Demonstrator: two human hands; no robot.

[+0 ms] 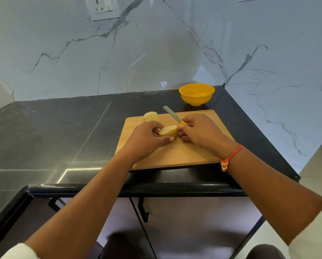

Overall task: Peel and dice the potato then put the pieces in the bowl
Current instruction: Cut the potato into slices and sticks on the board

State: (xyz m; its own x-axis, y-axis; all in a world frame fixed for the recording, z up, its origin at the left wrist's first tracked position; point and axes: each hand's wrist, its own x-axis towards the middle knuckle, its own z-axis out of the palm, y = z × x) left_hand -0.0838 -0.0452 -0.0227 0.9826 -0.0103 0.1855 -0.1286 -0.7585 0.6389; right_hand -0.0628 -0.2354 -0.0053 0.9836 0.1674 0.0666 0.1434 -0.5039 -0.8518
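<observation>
A cut chunk of potato (168, 132) with tan skin and a pale cut face sits just above the wooden cutting board (175, 154), pinched by my left hand (146, 139). My right hand (199, 130) grips a knife (172, 114) by its yellow handle; the grey blade points up and left, and its fingers touch the potato's right end. Two pale potato slices (151, 116) lie stacked at the board's far left corner. The yellow bowl (197, 94) stands behind the board near the wall and looks empty.
The board lies on a dark stone counter (63, 131) whose front edge runs below my forearms. A marble wall with a socket (102, 8) rises behind. The counter ends in a corner right of the bowl.
</observation>
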